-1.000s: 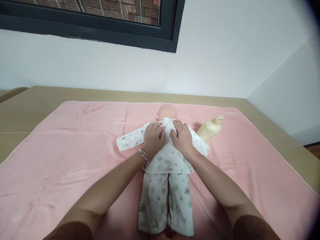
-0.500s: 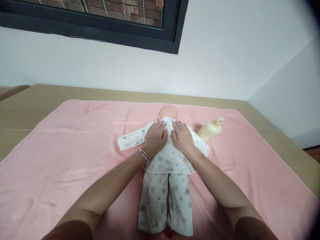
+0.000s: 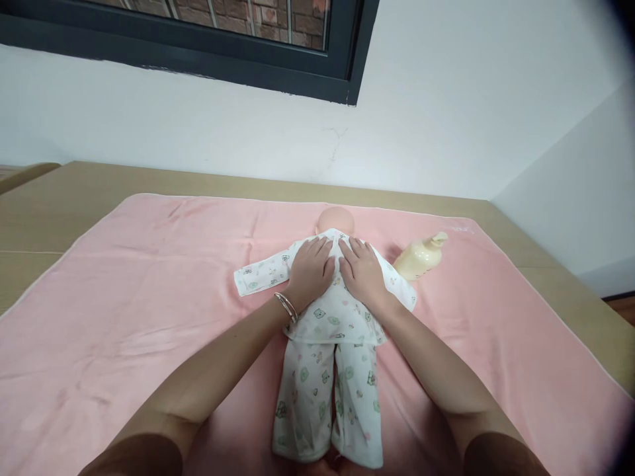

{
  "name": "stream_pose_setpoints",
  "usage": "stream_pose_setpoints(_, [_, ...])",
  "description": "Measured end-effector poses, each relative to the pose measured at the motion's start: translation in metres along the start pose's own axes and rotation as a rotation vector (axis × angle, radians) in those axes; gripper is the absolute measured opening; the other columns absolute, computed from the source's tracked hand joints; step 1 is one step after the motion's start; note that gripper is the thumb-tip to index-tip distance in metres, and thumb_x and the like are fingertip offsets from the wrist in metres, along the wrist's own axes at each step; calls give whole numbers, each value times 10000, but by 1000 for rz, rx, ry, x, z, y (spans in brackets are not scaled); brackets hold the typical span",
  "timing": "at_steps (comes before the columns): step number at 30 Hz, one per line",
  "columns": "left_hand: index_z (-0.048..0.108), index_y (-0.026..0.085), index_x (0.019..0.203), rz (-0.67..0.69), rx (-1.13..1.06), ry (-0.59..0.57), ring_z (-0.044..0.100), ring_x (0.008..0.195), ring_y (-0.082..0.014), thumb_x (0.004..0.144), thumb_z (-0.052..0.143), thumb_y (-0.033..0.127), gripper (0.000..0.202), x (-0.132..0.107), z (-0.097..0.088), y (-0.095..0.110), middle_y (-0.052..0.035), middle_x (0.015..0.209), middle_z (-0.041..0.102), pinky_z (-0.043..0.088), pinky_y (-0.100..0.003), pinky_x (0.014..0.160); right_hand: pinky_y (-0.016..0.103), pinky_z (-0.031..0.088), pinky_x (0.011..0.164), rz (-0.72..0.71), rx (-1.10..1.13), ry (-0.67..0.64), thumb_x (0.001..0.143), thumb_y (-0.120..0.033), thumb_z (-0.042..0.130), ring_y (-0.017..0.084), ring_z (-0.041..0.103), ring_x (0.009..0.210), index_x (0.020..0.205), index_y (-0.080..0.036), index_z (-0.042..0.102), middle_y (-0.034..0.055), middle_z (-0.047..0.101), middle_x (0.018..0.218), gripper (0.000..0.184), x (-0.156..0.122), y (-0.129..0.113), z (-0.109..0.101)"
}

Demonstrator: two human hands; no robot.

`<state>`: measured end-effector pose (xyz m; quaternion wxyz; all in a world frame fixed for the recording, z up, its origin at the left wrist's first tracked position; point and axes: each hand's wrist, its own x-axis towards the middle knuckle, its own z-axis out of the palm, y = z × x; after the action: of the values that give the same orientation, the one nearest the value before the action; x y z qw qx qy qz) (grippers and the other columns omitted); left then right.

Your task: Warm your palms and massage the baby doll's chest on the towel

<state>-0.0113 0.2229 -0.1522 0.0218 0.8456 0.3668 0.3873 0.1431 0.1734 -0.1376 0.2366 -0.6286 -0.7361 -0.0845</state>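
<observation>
A baby doll (image 3: pixel 330 324) in a white printed top and trousers lies stretched out, its bald head at the far end and its face out of sight. Flat on the left side of its upper back rests my left hand (image 3: pixel 311 268), fingers extended, with silver bangles at the wrist. My right hand (image 3: pixel 363 270) lies flat on the right side of the back, fingers pointing toward the head. Neither hand grips anything. To the right of the doll, a cream-coloured pump bottle (image 3: pixel 419 259) stands close to its sleeve.
Under the doll spreads a pink blanket (image 3: pixel 149 317), slightly wrinkled, over a wooden table (image 3: pixel 114 177). A white wall (image 3: pixel 421 119) rises behind the table, with a dark-framed window (image 3: pixel 297 73) at the upper left.
Both hands stay on the doll's back with hardly any shift. The view has tilted very slightly; the doll and bottle keep their places.
</observation>
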Motion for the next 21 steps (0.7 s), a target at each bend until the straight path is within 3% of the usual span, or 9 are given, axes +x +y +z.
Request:
stream_pose_setpoints(5, [665,180,1024,-33,41,92,624,1037,-261,922,463,278,247,-6,-5,8,-117,1056,695,515,-437,936,391,440,1078,63,34,176,973,-290,405,242,571,1240,1223,-172,660,114,639,1295,375,-9,-5,5])
stream_pose_setpoints(9, [639,165,1115,-97,57,90,600,1048,-281,907,475,300,297,-6,-3,7,-132,1109,666,501,-464,947,455,423,1091,167,44,149,953,-316,432,281,515,1301,1296,-157,606,129,590,1359,417,-8,-7,4])
stream_pose_setpoints(14, [592,162,1203,-56,19,55,562,1172,-273,914,451,271,340,-2,1,2,-125,1232,632,464,-464,1025,574,302,1146,84,59,26,960,-281,390,314,430,1363,1385,-130,507,149,525,1422,466,-1,0,1])
stream_pose_setpoints(18, [643,184,1070,1,7,85,603,1084,-247,925,465,275,247,-5,0,4,-106,1110,682,496,-423,974,467,365,1144,-44,78,111,961,-248,382,250,506,1309,1260,-168,623,100,593,1360,392,-4,0,4])
stream_pose_setpoints(21, [660,183,970,-27,41,121,616,1015,-247,925,473,281,216,-8,-2,7,-104,1028,693,509,-410,930,392,433,1098,3,81,208,949,-261,417,226,577,1232,1157,-178,685,84,664,1261,350,-9,-3,6])
